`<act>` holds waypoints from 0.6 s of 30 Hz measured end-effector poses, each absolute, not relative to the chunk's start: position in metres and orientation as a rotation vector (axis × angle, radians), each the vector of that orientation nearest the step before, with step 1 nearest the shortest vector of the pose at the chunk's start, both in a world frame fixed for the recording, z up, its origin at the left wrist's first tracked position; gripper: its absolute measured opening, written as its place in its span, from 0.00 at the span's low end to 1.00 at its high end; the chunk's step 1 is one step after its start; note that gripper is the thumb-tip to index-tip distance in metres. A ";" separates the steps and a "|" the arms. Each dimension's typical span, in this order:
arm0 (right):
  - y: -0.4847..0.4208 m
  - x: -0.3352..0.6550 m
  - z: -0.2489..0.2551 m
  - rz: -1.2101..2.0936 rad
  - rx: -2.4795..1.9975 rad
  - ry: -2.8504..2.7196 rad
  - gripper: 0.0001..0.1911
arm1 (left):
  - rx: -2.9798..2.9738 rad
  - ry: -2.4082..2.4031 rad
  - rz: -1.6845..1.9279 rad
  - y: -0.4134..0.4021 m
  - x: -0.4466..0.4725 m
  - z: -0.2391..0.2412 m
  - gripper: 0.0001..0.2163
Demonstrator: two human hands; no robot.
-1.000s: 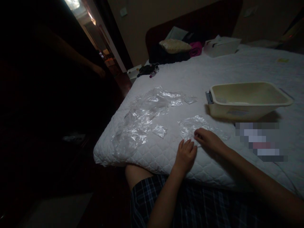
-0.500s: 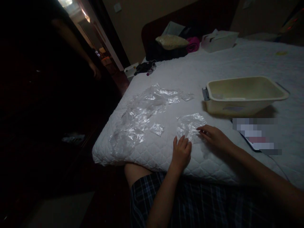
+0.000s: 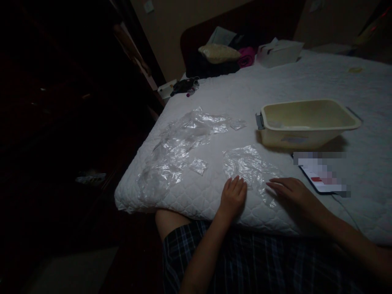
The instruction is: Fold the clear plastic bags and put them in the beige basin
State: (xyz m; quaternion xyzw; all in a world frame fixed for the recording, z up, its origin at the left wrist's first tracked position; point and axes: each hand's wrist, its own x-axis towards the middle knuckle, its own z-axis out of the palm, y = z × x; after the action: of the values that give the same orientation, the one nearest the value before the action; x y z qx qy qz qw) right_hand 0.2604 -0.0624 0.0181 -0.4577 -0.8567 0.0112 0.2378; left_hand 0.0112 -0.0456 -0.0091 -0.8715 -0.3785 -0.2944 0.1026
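A clear plastic bag [image 3: 249, 163] lies spread on the white quilted bed in front of me. My left hand [image 3: 234, 197] rests flat at its near edge, fingers stretched out and holding nothing. Over the bag's right side is my right hand [image 3: 290, 194], its fingers extended and the thumb apart or hidden beneath; nothing shows in it. To the left, a heap of crumpled clear plastic bags [image 3: 174, 143] covers the bed's corner, with a small folded clear bag [image 3: 199, 166] beside it.
A cream plastic tub [image 3: 306, 136] with grey handles stands beyond my right hand. A tablet [image 3: 321, 175] with a cable lies right of it. Farther back are a white box [image 3: 278, 53], a pillow [image 3: 219, 53] and a pink roll [image 3: 246, 57]. Another person's arm [image 3: 131, 49] shows by the doorway.
My right hand has moved right and nearer, and its fingers have opened from a pinch. The clear bag now lies spread wider to the right. The other person's arm has shifted right.
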 end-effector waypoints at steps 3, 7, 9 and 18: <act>-0.065 0.260 0.016 -0.099 -1.159 -2.416 0.19 | -2.639 -1.142 -0.804 -0.048 0.019 -0.012 0.17; -0.065 0.264 0.011 -0.246 -1.048 -2.460 0.20 | -2.666 -1.185 -0.729 -0.049 0.023 -0.015 0.18; -0.064 0.266 0.009 -0.235 -1.062 -2.461 0.19 | -2.667 -1.177 -0.715 -0.049 0.022 -0.014 0.17; -0.062 0.264 0.009 -0.176 -1.053 -2.432 0.16 | -2.686 -1.154 -0.560 -0.050 0.022 -0.009 0.20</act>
State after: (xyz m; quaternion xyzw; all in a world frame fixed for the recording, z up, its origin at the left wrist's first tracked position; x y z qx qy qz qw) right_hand 0.2641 -0.0619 0.0089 -0.3848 -0.8888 -0.0645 0.2405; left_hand 0.0218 -0.0498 -0.0086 -0.8994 -0.3864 -0.1874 0.0823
